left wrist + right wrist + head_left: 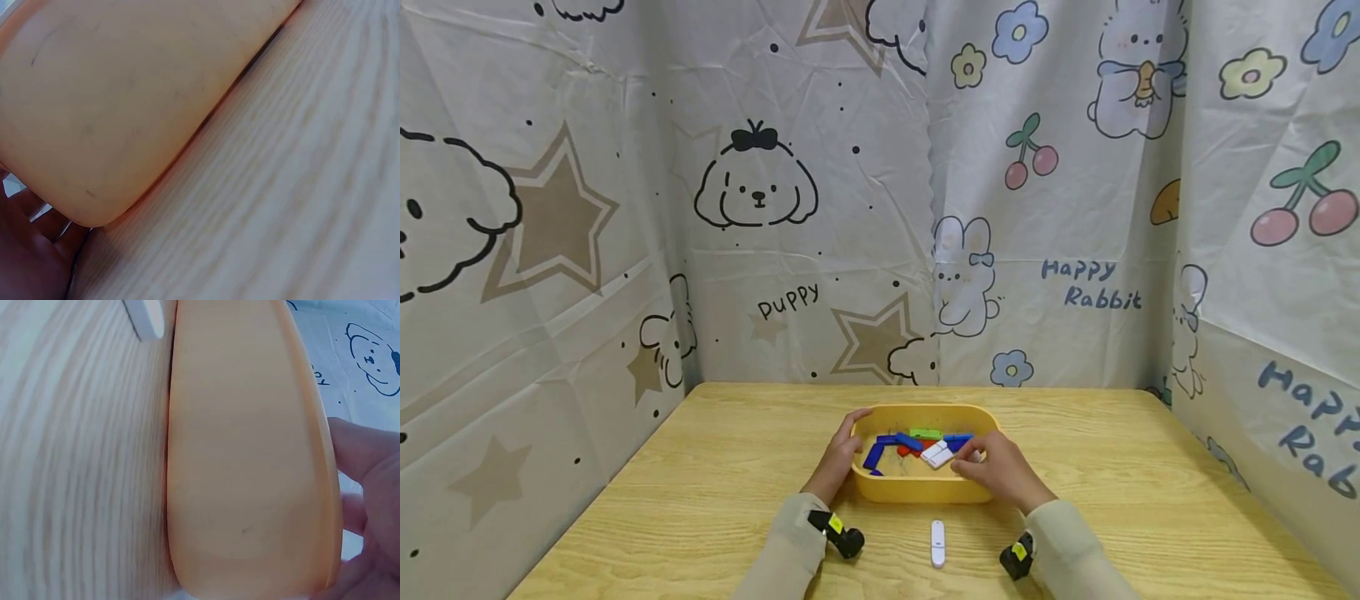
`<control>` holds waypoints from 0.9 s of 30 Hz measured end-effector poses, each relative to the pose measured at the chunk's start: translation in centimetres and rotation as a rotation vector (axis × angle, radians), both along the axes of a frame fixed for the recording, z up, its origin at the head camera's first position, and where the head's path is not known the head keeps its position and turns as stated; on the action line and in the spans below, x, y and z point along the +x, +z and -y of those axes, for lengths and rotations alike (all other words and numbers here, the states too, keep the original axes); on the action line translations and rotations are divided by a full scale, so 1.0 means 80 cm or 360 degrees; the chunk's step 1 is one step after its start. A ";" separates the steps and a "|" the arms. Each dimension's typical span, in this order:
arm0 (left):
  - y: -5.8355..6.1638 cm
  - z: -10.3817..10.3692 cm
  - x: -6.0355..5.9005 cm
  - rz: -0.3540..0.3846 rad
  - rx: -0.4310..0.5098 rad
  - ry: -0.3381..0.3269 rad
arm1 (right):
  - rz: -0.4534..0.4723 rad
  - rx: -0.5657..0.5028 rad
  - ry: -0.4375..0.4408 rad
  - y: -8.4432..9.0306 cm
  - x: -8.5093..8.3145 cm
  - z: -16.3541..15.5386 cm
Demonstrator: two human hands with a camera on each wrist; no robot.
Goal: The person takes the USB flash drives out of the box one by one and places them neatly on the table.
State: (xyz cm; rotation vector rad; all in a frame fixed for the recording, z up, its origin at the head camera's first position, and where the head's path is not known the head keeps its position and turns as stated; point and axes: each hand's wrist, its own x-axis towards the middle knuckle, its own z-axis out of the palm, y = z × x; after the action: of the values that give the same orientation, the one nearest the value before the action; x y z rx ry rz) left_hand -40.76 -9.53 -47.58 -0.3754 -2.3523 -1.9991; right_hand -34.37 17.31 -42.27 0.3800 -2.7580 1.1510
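Wood table (737,450), yellow bin (917,490) on it. Your left hand (835,462) grips the bin's nine o'clock end; your right hand (1003,475) is at four o'clock, can't tell if holding anything. White stick (937,543) apart, six o'clock; blue pieces (909,442) inside.

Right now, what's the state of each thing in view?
Yellow bin, upright, uncovered
White stick, lying on the table
Blue pieces, loose in bin
White pieces, together in bin
Red pieces, partly hidden
Green piece, lying in bin
Left hand, gripping the bin's left end
Right hand, at the bin's right end; grip unclear
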 end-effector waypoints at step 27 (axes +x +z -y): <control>0.003 -0.001 0.005 -0.0005 0.0005 0.0010 | 0.0035 -0.0184 -0.0231 -0.007 0.001 0.000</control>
State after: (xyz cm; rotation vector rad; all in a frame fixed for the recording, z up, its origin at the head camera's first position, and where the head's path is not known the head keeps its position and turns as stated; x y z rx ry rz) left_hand -40.39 -9.42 -47.32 -0.3707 -2.3449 -1.9981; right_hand -34.32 17.34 -42.80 0.1524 -2.6702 1.2763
